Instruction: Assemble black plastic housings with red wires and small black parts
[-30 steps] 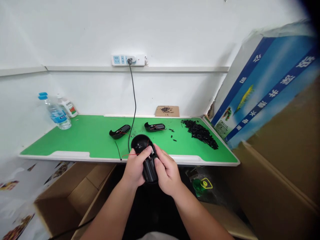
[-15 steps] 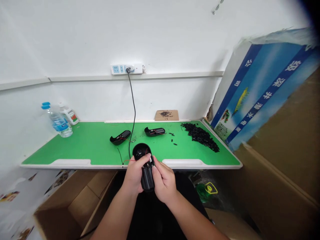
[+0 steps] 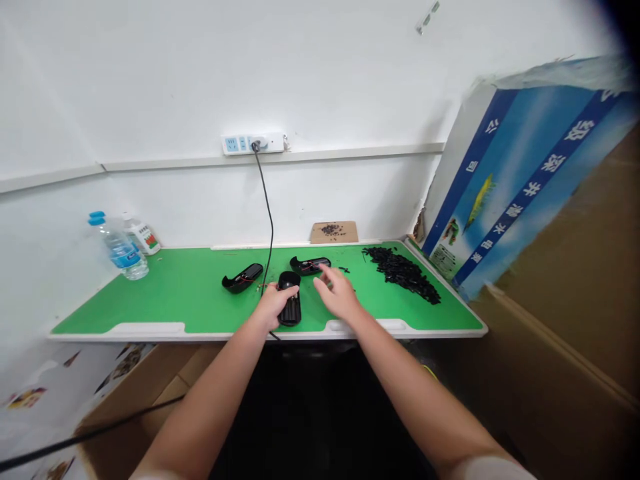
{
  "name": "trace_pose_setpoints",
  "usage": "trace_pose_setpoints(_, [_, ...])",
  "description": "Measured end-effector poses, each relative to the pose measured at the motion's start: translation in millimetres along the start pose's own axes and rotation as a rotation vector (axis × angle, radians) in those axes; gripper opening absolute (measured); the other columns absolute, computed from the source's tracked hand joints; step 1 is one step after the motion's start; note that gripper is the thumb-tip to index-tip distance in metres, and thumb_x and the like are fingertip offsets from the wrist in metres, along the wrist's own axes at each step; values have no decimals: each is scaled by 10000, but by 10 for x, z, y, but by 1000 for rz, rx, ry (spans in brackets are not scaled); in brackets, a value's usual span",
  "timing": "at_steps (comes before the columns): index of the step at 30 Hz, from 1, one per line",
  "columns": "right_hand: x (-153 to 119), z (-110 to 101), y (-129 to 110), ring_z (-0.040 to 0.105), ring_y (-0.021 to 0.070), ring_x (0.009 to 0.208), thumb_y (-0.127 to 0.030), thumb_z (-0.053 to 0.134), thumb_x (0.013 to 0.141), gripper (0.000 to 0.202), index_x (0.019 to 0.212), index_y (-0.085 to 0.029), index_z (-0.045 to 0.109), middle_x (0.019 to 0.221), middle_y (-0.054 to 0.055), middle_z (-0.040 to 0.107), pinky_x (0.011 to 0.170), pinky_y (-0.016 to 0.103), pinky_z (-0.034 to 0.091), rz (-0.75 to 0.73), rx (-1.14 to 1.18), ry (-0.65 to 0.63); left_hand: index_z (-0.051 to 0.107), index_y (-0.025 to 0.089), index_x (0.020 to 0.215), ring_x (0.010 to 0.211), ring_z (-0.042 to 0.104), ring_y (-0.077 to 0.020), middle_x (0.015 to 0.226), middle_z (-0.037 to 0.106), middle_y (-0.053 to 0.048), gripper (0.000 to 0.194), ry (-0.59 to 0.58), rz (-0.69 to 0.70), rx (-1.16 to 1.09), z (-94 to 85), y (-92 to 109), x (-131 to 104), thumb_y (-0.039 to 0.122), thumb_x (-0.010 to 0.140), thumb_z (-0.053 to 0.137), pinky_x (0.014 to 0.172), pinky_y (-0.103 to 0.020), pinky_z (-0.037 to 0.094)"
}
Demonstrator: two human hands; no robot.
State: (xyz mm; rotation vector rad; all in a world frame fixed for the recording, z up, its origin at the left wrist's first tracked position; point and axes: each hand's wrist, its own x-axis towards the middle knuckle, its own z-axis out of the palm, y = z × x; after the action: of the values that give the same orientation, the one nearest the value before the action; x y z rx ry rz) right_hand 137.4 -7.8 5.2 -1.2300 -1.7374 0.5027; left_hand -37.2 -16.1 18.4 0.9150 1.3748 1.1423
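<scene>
My left hand (image 3: 273,303) grips a black casing (image 3: 290,310) by its left side, low over the front of the green table. My right hand (image 3: 337,291) is apart from that casing, its fingers spread and holding nothing, its fingertips close to a second black casing (image 3: 310,265) with red wires. A third black casing (image 3: 243,278) lies to the left, also with a red wire. Many small black pieces (image 3: 403,273) form a heap on the right part of the table.
A black cable (image 3: 271,227) hangs from the power strip (image 3: 254,144) down to the table (image 3: 200,307). Bottles (image 3: 125,253) stand at the back left. Tiny dark parts lie on a brown card (image 3: 334,233). A large blue box (image 3: 530,180) leans at the right.
Both hands have moved forward over the table. My right hand has let go of the held casing and opened near the second casing; my left hand still holds the first.
</scene>
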Motion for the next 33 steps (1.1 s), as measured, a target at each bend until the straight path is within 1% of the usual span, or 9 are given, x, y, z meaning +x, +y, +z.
trace_pose_setpoints(2, [368,-111,144,505,309,1237,-371,602,831,700,1453,-116,410,1336,203,524,1067,446,398,-52,-180,-92,534,175,917,619,606,-161,689,624,1,529,51,52,72,-73,37,214,274,531,882,622,-278,457])
trace_pose_setpoints(6, [922,-178,334,301,358,1415,-256,730,682,1008,1535,-110,214,1554,235,250,1147,432,291,-116,-433,-453,572,166,878,702,587,-161,692,606,16,566,107,151,200,-221,151,449,140,425,909,702,-268,439])
trace_pose_setpoints(8, [1059,-132,372,326,377,1405,-183,716,665,1017,1543,-148,205,1555,228,269,1133,464,303,-114,-528,-567,600,156,873,694,587,-173,686,619,0,556,83,163,235,-287,217,485,137,413,913,701,-281,444])
trace_pose_setpoints(11, [1129,-43,388,493,370,1288,-99,681,654,971,1529,-195,270,1445,192,479,1066,461,383,-98,-576,-637,621,144,911,668,611,-178,726,662,-33,536,17,153,258,-406,345,521,198,463,910,683,-298,470])
trace_pose_setpoints(17, [1054,-23,419,549,375,1215,-213,718,700,873,1487,-143,346,1380,200,543,991,431,443,-85,-527,-497,556,156,1110,656,670,-207,784,696,-53,675,21,78,353,-789,615,717,302,538,884,656,-344,530])
trace_pose_setpoints(22, [790,-76,380,635,291,1017,-433,761,695,886,1454,-187,376,1198,141,644,886,413,495,58,-196,-167,549,143,1182,746,684,-227,944,699,-106,747,65,87,513,-1008,582,889,334,536,874,660,-330,533])
trace_pose_setpoints(26, [449,-113,314,636,228,811,-495,761,666,840,1381,-179,453,991,89,656,743,376,520,153,97,-34,607,140,1164,793,661,-223,992,681,-101,718,80,178,670,-1049,499,952,356,528,862,675,-307,505])
trace_pose_setpoints(30, [141,-105,302,616,191,747,-514,767,644,783,1302,-186,497,955,60,622,671,341,520,202,333,22,674,157,1096,758,648,-218,873,689,-55,604,7,252,808,-980,454,934,390,562,834,695,-305,486])
trace_pose_setpoints(33, [-25,-64,290,608,168,695,-522,751,658,735,1265,-187,504,931,43,611,638,325,517,226,441,47,682,174,1093,834,652,-242,927,704,-64,587,-10,302,912,-872,429,894,395,569,831,779,-322,481])
